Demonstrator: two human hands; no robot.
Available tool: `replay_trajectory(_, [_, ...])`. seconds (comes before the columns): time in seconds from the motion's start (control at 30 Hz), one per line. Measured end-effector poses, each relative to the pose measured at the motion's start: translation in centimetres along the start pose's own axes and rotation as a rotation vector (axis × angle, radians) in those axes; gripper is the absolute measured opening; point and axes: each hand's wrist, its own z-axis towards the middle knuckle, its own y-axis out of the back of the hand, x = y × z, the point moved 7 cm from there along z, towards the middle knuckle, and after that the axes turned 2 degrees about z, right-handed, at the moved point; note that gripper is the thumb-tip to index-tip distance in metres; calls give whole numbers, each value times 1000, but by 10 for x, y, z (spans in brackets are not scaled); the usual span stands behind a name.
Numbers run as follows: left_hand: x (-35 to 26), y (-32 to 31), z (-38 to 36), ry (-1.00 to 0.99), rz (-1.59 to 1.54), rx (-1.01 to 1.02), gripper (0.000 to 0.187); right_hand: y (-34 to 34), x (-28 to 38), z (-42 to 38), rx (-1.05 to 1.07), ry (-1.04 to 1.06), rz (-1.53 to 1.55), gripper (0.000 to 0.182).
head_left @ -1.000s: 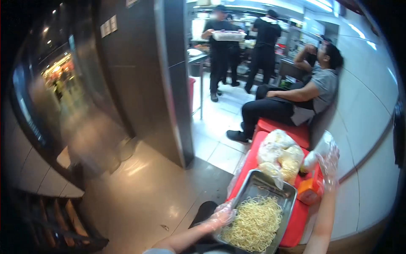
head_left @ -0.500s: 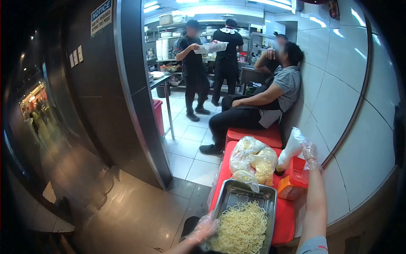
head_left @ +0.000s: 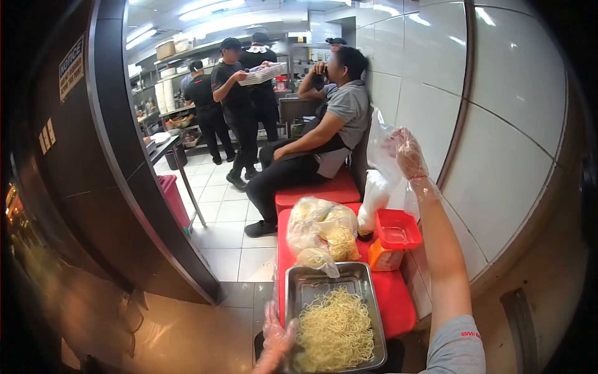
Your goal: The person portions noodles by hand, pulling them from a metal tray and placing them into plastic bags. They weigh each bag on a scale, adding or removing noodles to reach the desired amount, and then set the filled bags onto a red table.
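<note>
My right hand [head_left: 411, 159], in a clear plastic glove, is raised beside the tiled wall with its fingers closed on a thin plastic bag [head_left: 379, 140]. The bag stretches up from a white plastic bundle [head_left: 375, 193] on the red bench. My left hand [head_left: 275, 333], also gloved, is at the left rim of a metal tray [head_left: 369, 280] with its fingers apart. Loose yellow noodles [head_left: 336, 327] fill the near part of the tray. Behind the tray lies a clear bag of noodles [head_left: 321, 224]. A red plastic container [head_left: 398, 229] sits on an orange one [head_left: 384, 257] nearby.
The tray and bags stand on red seats [head_left: 398, 299] along the white tiled wall [head_left: 430, 81]. A seated person [head_left: 339, 118] leans against that wall. Farther back, a standing person holds a white basket [head_left: 263, 73] among co-workers. A dark doorway panel [head_left: 140, 149] rises at left.
My right hand has risen, drawing the thin bag upward from the white bundle. My left hand remains by the tray's left rim. The view has turned right.
</note>
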Motion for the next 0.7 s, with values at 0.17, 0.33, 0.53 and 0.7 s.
replay_trajectory(0.17, [-77,48,55,-370,-124,-160,59,-2,35,-57,99,-442,748,23])
replay_trajectory(0.33, [-90,16,105,-276,-493,28,59,-9,23,-128,74,-747,1182,25])
replay_trajectory(0.53, [-126,-47,129,1,-1373,508,66,0,27,-200,147,-256,234,24])
replay_trajectory(0.7, [-141,-60,131,201,-1694,576,42,-47,-38,-263,26,-1085,1536,35])
